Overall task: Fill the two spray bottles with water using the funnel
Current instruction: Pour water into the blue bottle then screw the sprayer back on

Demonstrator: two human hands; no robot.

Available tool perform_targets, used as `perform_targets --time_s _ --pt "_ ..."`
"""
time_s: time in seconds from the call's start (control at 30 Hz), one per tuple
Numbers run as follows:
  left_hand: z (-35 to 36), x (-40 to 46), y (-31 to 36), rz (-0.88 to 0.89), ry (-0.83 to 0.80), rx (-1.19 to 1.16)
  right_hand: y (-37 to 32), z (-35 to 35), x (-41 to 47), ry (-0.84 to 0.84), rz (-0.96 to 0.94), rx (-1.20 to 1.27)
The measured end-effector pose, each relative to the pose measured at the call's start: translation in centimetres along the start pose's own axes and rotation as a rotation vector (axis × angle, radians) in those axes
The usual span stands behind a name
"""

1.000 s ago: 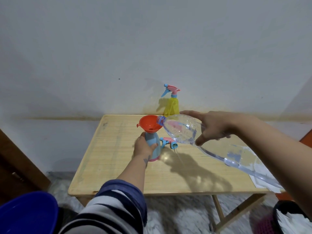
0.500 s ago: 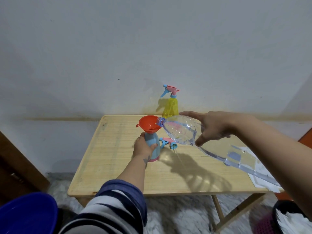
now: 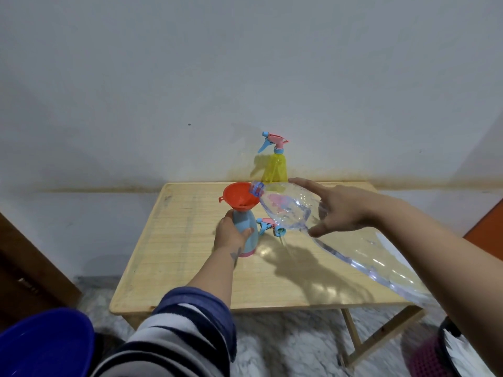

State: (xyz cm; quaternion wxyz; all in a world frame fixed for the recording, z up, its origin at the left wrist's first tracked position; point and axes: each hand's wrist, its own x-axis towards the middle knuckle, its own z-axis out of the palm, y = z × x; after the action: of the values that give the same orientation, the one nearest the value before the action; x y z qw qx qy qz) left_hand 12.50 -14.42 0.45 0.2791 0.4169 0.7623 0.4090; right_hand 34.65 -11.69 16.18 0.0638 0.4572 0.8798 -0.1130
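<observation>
Table: light wood, folding legs, stands against the wall.
Wall: pale, with a yellowish stain line just above the table edge.
Floor: grey and white marble pattern.
Basin: deep blue, at the lower left corner.
Basket: pink mesh, at the lower right, partly hidden.
Door: dark brown wood, at the left.

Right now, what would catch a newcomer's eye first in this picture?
The big clear bottle, tipped by the right hand with its mouth at the orange funnel. The funnel sits in the blue bottle, gripped by the left hand mid-table. A yellow spray bottle stands at the far edge.
</observation>
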Motion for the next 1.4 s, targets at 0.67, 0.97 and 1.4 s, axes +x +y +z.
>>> perform_targets --time_s 0.67,0.97,1.4 --pt "0.5 0.5 -1.0 0.059 0.025 0.067 7.3 5.3 3.1 0.809 0.164 0.706" --pt "0.6 0.5 -2.0 0.095 0.038 0.047 9.1 7.5 5.5 1.001 0.294 0.832" --pt "0.3 0.6 -2.0 0.092 0.022 0.073 9.1 7.8 3.6 0.921 0.366 0.882"
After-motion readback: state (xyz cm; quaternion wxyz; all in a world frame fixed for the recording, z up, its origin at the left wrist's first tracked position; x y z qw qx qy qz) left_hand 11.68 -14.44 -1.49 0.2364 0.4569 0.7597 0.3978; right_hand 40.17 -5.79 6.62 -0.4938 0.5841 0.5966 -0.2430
